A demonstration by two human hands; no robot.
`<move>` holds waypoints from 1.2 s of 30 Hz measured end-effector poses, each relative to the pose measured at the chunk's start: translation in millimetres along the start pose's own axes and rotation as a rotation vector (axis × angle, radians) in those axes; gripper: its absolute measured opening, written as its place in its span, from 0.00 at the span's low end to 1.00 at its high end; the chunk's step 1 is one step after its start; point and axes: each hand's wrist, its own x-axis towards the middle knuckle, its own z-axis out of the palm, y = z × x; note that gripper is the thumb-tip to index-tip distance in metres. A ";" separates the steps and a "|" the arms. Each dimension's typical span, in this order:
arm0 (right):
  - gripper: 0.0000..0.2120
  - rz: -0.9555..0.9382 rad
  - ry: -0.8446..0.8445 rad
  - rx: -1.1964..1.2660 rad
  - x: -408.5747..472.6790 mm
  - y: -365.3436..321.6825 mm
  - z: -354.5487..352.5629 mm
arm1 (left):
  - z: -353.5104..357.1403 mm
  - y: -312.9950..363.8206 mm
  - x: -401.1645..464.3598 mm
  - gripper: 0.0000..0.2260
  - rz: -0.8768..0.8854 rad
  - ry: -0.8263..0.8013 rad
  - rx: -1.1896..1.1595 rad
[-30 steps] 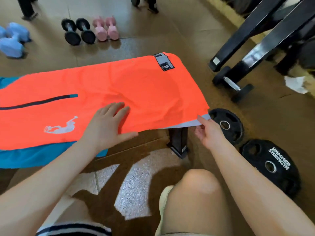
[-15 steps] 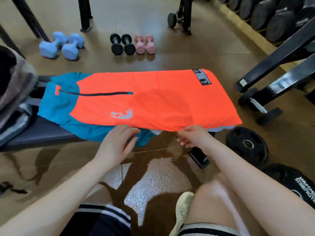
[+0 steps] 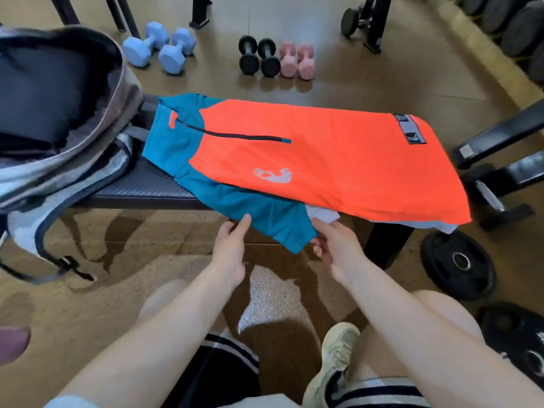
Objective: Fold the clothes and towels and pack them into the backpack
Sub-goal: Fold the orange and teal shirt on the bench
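Backpack (image 3: pixel 73 136) sits open at the left end of the surface (image 3: pixel 147 187), dark stuff inside, can't tell what. Right of the backpack the orange and teal shirt (image 3: pixel 338 160) still lies flat, so I'd say folding's barely begun. Left hand (image 3: pixel 231 251) and right hand (image 3: pixel 338 248) fingers pinch its teal sleeve (image 3: pixel 265 213). Hem label (image 3: pixel 409 129) too blurry to read

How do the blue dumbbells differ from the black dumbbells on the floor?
The blue dumbbells look bigger, with angular heads; the black dumbbells look smaller, with round heads. The blue pair lies far left near the backpack; the black pair lies beside the pink dumbbells. Both pairs lie on the floor.
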 end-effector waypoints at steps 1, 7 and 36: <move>0.10 -0.023 0.006 -0.091 -7.4 -0.4 -1.6 | -0.9 -0.4 -2.1 0.07 -0.004 -0.011 -0.032; 0.12 -0.500 0.145 -0.315 -44.5 0.8 -8.6 | -13.0 17.1 -45.6 0.05 0.319 0.039 0.055; 0.09 -0.654 -0.197 -1.169 50.4 -91.4 37.6 | -24.5 120.6 3.5 0.11 0.958 0.239 1.171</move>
